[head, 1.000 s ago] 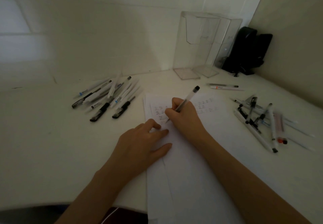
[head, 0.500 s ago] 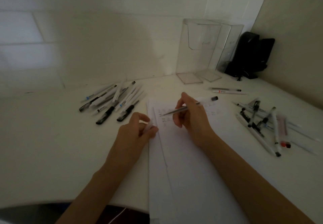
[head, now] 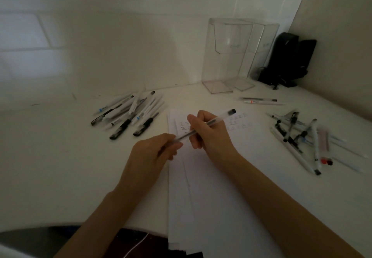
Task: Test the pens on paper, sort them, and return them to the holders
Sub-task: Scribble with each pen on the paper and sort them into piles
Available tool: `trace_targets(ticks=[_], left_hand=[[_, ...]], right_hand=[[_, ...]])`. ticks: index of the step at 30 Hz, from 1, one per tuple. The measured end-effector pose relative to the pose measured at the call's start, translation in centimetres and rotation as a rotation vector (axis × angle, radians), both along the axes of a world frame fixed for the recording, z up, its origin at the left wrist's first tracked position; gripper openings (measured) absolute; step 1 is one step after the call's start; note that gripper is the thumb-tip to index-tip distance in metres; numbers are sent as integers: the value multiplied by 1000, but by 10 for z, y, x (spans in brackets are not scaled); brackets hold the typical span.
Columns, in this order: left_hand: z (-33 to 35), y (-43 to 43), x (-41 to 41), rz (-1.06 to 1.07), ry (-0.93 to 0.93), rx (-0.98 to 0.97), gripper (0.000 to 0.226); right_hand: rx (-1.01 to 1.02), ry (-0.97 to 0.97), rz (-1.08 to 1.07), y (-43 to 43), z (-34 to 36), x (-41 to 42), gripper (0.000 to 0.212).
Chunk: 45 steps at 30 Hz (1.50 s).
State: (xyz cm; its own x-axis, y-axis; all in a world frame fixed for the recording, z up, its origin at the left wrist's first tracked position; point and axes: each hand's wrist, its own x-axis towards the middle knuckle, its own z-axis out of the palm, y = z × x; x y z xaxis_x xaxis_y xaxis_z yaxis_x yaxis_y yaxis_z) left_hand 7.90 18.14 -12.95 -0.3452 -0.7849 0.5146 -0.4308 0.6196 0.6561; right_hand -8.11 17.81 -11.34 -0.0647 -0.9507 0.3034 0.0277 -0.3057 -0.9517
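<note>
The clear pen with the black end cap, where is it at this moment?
In the head view the clear pen is at centre, held in both hands above the paper, left hand at its tip, right hand around its barrel.

Probably a desk corner in an office or study, dimly lit: white tabletop (head: 50,157), plain walls, clear acrylic holders (head: 231,56), scattered pens (head: 128,114), writing paper (head: 211,177).

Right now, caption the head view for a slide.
Both hands, left hand and right hand, hold a clear pen above the paper, pen piles on either side.
</note>
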Motion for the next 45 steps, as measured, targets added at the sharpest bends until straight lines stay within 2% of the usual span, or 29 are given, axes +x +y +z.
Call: trace_targets(ticks=[5, 8, 11, 14, 18, 21, 23, 25, 28, 30, 34, 37, 41, 43, 45], left_hand=[[-1, 4, -1, -9, -6, 13, 6], [-2, -2, -1, 21, -28, -18, 17], [-7, -13, 0, 202, 9, 6, 15], [-9, -31, 14, 452, 35, 96, 28], [-9, -66, 38, 713, -289, 4, 27], [-11, -77, 37, 766, -443, -15, 26], [-12, -75, 28, 750, -448, -27, 24], [-11, -68, 13, 658, -427, -84, 20], [-10, -48, -14, 344, -390, -136, 24], [-10, -30, -33, 175, -384, -126, 33], [-13, -11, -55, 51, -338, -106, 38], [-19, -8, -57, -9, -312, -133, 48], [-18, -7, -53, -34, -277, -98, 48], [-18, -7, -53, -30, -274, -102, 47], [-18, -8, -53, -23, -259, -86, 47]], right_hand=[[-18, 7, 5, 6, 1, 5, 36], [-4, 73, 32, 6, 4, 8, 30], [118, 110, 62, 1, 12, 11, 22], [195, 83, -15, -3, 19, 0, 26], [213, 93, -107, 1, 25, -27, 21], [236, 145, -193, 11, 23, -46, 13], [238, 279, -327, 19, 17, -64, 8], [257, 602, -562, 30, 10, -88, 9], [369, 1172, -880, 51, 2, -124, 23], [483, 1337, -942, 64, -7, -140, 33], [560, 1329, -985, 79, -14, -153, 44], [560, 1425, -959, 79, -13, -155, 42], [565, 1488, -924, 74, -10, -152, 36], [551, 1444, -930, 72, -8, -150, 34], [462, 1218, -894, 71, -4, -145, 26]])
